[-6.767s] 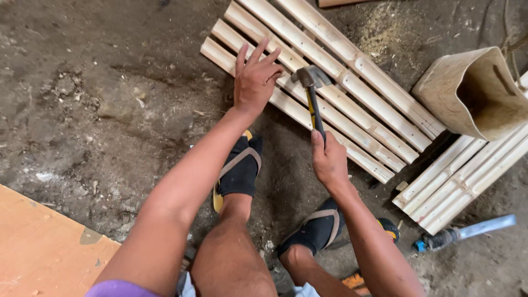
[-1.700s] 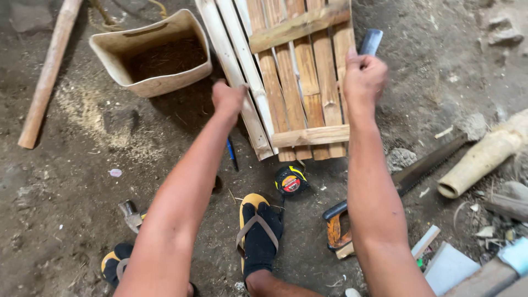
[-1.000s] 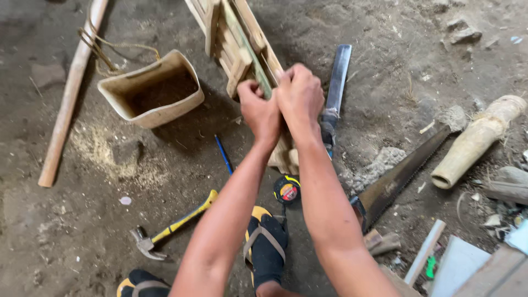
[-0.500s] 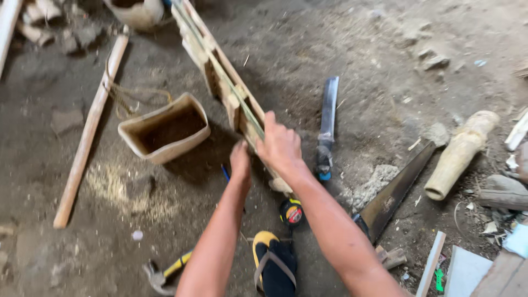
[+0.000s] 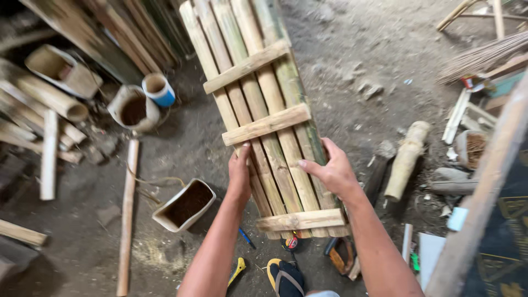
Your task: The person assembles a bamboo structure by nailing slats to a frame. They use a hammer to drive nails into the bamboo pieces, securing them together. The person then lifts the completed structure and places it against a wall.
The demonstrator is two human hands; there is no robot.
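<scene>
Head view shows both of our hands on a bamboo slat panel (image 5: pixel 258 121) that fills the middle of the frame. Our left hand (image 5: pixel 240 175) grips the left edge of the panel, with its fingers (image 5: pixel 245 149) curled tight around a slat, just under the middle cross bar. Our right hand (image 5: pixel 331 171) holds the right edge, with its fingers (image 5: pixel 308 164) spread a little and pressed flat on the slats. The panel is lifted up and slants from the upper middle of the frame down toward our feet.

A cut plastic tub (image 5: pixel 185 204) sits on the dirt floor at the lower left of the panel. A long wooden pole (image 5: pixel 127 214) lies to the left of it. A thick bamboo piece (image 5: pixel 406 159) lies at the right. Our sandal (image 5: pixel 286 278) shows at the bottom edge.

Half a second ago the panel stood on its edge and looked thin, and both hands were close together on it. Now it is turned so we see its flat face with three cross bars, and our hands are apart, one on each side.
</scene>
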